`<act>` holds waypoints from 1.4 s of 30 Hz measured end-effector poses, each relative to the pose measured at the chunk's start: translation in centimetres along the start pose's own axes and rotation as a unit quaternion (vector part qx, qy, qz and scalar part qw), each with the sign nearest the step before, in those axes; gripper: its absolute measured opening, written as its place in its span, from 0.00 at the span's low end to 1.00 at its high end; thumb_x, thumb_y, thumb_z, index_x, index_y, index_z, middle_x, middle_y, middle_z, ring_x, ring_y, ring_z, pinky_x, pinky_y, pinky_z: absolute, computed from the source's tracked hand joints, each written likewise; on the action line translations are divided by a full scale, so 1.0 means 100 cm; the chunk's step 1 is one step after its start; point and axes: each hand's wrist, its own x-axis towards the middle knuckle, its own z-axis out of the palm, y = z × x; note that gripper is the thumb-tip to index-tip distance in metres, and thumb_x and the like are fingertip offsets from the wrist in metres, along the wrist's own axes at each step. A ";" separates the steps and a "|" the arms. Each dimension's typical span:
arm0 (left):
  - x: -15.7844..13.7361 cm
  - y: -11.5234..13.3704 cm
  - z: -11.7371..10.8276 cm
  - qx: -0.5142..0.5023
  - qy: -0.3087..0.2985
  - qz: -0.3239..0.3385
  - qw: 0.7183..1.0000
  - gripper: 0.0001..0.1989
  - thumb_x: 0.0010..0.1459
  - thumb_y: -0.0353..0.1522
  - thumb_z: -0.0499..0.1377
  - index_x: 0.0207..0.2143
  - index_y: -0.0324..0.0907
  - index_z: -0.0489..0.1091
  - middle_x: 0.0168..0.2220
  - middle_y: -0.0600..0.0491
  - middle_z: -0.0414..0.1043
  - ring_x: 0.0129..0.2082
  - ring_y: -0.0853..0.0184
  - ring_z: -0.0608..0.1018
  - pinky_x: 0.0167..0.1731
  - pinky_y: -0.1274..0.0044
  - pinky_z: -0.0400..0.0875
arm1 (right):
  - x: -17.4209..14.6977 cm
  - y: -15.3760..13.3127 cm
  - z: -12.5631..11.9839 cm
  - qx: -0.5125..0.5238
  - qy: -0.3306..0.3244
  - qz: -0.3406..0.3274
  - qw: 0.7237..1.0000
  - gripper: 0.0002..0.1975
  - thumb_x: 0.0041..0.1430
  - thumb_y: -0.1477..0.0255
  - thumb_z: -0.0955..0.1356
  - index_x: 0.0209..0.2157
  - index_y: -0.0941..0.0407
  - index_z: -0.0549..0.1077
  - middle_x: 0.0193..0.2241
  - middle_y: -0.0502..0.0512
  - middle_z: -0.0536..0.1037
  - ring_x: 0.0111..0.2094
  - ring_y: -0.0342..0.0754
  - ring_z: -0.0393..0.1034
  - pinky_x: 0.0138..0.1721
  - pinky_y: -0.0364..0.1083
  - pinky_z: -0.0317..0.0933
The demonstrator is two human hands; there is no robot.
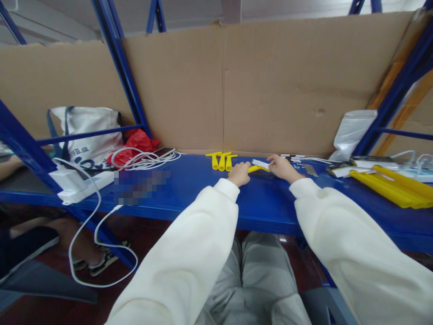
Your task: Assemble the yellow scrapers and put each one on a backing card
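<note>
Over the blue shelf, my left hand (240, 174) is closed round a yellow plastic T-shaped tool (256, 169), which points right under my fingers. My right hand (283, 169) pinches one end of a flat white strip (260, 164) with a dark edge, held just above the yellow tool. Whether strip and tool touch, I cannot tell. Several more yellow T-shaped tools (222, 162) lie side by side left of my hands, their round hollow ends toward me. Beyond my right hand lies a small grey metal plate (310, 170).
Long yellow pieces (392, 187) and flat boxes (367, 162) lie on the right. A white plastic bag (353, 131) leans there. On the left are a power strip (81, 189), coiled white cables (149, 159), a red bag (138, 142) and a cloth bag (91, 131). Another person's leg (67, 239) shows lower left.
</note>
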 end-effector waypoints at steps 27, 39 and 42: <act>-0.001 0.002 -0.003 -0.065 0.064 -0.043 0.995 0.26 0.54 0.23 0.56 0.55 0.45 0.66 0.55 0.47 0.70 0.55 0.59 0.71 0.55 0.68 0.66 | -0.003 0.009 -0.010 0.075 0.004 0.066 0.995 0.06 0.50 0.78 0.68 0.22 0.57 0.72 0.21 0.51 0.74 0.26 0.44 0.69 0.34 0.42 0.63; -0.003 0.005 -0.006 -0.077 0.063 -0.048 0.994 0.26 0.54 0.22 0.57 0.55 0.47 0.66 0.56 0.48 0.70 0.56 0.60 0.71 0.55 0.69 0.65 | -0.004 0.009 -0.013 0.153 0.007 0.094 0.984 0.07 0.47 0.79 0.68 0.19 0.57 0.73 0.16 0.49 0.71 0.22 0.43 0.66 0.27 0.41 0.61; -0.003 0.004 -0.005 -0.082 0.071 -0.043 0.993 0.26 0.54 0.22 0.57 0.55 0.46 0.67 0.55 0.48 0.70 0.56 0.60 0.71 0.55 0.69 0.65 | -0.005 0.008 -0.012 0.196 0.020 0.125 0.972 0.07 0.47 0.79 0.68 0.18 0.57 0.72 0.17 0.49 0.72 0.24 0.44 0.67 0.30 0.41 0.63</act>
